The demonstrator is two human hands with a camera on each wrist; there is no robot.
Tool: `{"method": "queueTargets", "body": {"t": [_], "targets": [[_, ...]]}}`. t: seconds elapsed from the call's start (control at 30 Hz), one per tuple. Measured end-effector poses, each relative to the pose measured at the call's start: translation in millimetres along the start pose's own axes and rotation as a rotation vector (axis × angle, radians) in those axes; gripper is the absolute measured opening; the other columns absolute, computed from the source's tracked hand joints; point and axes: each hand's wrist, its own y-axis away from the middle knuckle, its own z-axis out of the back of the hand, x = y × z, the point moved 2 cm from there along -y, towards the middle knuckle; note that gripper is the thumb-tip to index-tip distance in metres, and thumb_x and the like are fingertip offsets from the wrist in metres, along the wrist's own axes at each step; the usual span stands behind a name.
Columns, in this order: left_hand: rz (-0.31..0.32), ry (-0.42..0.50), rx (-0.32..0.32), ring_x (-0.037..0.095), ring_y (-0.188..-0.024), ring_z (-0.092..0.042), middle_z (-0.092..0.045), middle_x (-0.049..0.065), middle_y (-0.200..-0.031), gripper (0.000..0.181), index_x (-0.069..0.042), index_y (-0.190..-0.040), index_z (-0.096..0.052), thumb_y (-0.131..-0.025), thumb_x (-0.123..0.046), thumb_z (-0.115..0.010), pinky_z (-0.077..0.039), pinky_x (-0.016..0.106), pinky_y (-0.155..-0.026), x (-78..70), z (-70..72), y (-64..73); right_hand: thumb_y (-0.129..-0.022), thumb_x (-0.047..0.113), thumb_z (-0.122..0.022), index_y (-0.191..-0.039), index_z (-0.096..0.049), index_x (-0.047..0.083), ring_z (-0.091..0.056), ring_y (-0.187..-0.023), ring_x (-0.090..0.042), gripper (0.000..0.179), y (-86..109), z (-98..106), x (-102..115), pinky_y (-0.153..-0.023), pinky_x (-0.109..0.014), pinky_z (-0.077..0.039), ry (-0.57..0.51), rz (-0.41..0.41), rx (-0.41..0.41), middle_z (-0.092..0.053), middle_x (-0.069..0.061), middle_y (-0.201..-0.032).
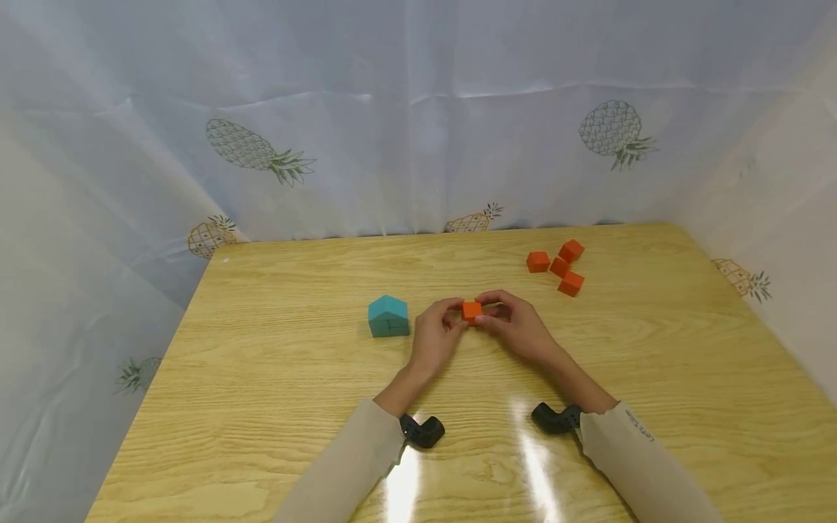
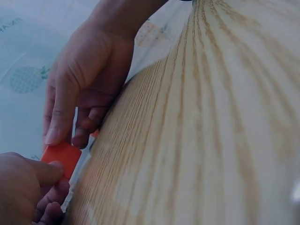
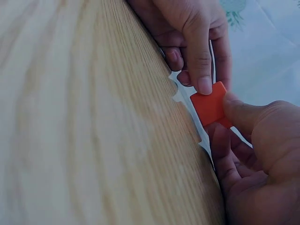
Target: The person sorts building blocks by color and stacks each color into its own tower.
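Between my two hands is a small orange block (image 1: 471, 309), close over the wooden table. My left hand (image 1: 434, 338) pinches it from the left with thumb and fingertips. From the right, my right hand (image 1: 521, 330) pinches it too, the thumb on its near side. In the left wrist view the orange block (image 2: 64, 157) shows between the thumbs of both hands. The right wrist view has the orange block (image 3: 210, 105) with its flat face uncovered and part of its lower edge hidden by fingers.
Left of my hands stands a teal house-shaped stack of blocks (image 1: 389, 317) with a peaked top. Several loose orange blocks (image 1: 560, 266) lie in a cluster at the back right. Pineapple-printed curtains (image 1: 392, 145) hang behind and beside the wooden table (image 1: 275, 407).
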Motion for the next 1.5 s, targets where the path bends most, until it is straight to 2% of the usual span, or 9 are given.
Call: {"method": "queueTargets", "body": {"t": [0.23, 0.5, 0.8, 0.93, 1.07, 1.17, 1.33, 1.5], "targets": [[0.034, -0.016, 0.007, 0.009, -0.063, -0.051, -0.062, 0.006, -0.081, 0.034, -0.001, -0.115, -0.066, -0.082, 0.0, -0.074, -0.041, 0.021, -0.055, 0.5, 1.6, 0.0, -0.091, 0.019, -0.068, -0.12, -0.06, 0.005, -0.065, -0.086, -0.022, 0.034, -0.8, -2.0, -0.2, -0.071, -0.027, -0.05, 0.005, -0.013, -0.001, -0.066, -0.011, -0.101], [0.037, -0.031, 0.02, 0.008, -0.062, -0.05, -0.064, 0.006, -0.085, 0.035, 0.0, -0.116, -0.066, -0.082, -0.001, -0.074, -0.041, 0.021, -0.054, -0.5, 4.7, -1.6, -0.09, 0.018, -0.068, -0.12, -0.061, 0.008, -0.064, -0.085, -0.02, 0.032, -2.7, -4.3, -1.9, -0.072, -0.028, -0.051, 0.005, -0.025, -0.004, -0.062, -0.009, -0.109], [0.07, -0.071, 0.038, 0.009, -0.063, -0.049, -0.058, 0.002, -0.076, 0.037, -0.002, -0.119, -0.066, -0.083, -0.004, -0.074, -0.04, 0.021, -0.055, 0.8, 4.3, -1.3, -0.09, 0.023, -0.068, -0.121, -0.06, 0.009, -0.064, -0.085, -0.021, 0.035, -1.0, -5.2, -0.8, -0.073, -0.028, -0.051, 0.001, -0.03, -0.007, -0.065, -0.009, -0.103], [0.065, -0.081, 0.035, 0.009, -0.063, -0.048, -0.057, 0.001, -0.075, 0.036, -0.002, -0.118, -0.066, -0.082, -0.003, -0.075, -0.04, 0.021, -0.055, 1.0, 4.0, -0.9, -0.09, 0.027, -0.069, -0.124, -0.06, 0.009, -0.065, -0.088, -0.021, 0.04, 0.7, -3.1, 0.9, -0.073, -0.029, -0.051, -0.036, -0.066, -0.007, -0.066, -0.009, -0.104], [0.058, -0.083, 0.032, 0.009, -0.063, -0.048, -0.056, 0.0, -0.073, 0.036, -0.003, -0.117, -0.066, -0.082, -0.004, -0.075, -0.041, 0.022, -0.056, 0.5, 3.8, -1.0, -0.09, 0.03, -0.068, -0.126, -0.058, 0.009, -0.064, -0.094, -0.021, 0.043, 3.8, 7.1, 3.6, -0.074, -0.03, -0.051, -0.076, -0.105, -0.025, -0.063, -0.007, -0.115], [0.06, -0.073, 0.037, 0.009, -0.063, -0.048, -0.056, 0.0, -0.074, 0.037, -0.003, -0.118, -0.066, -0.083, -0.004, -0.074, -0.041, 0.022, -0.056, 0.3, 3.2, -0.8, -0.092, 0.027, -0.066, -0.127, -0.057, 0.005, -0.063, -0.095, -0.022, 0.042, 5.9, 21.0, 4.2, -0.072, -0.031, -0.052, -0.066, -0.089, -0.052, -0.059, -0.01, -0.121], [0.065, -0.067, 0.045, 0.009, -0.064, -0.049, -0.059, 0.001, -0.077, 0.037, -0.003, -0.12, -0.065, -0.084, -0.004, -0.074, -0.043, 0.022, -0.058, -1.0, 2.3, 0.0, -0.094, 0.024, -0.064, -0.127, -0.056, 0.0, -0.062, -0.096, -0.02, 0.041, 10.0, 47.1, 1.8, -0.072, -0.03, -0.053, -0.007, -0.048, -0.104, -0.06, -0.015, -0.119], [0.055, -0.082, 0.042, 0.009, -0.065, -0.049, -0.058, 0.001, -0.076, 0.037, -0.003, -0.12, -0.066, -0.083, -0.004, -0.074, -0.042, 0.022, -0.059, -2.0, 2.0, 0.1, -0.094, 0.024, -0.064, -0.127, -0.057, 0.001, -0.063, -0.093, -0.021, 0.041, 15.7, 68.5, -1.6, -0.072, -0.027, -0.052, 0.033, -0.057, -0.163, -0.059, -0.015, -0.119]]}}
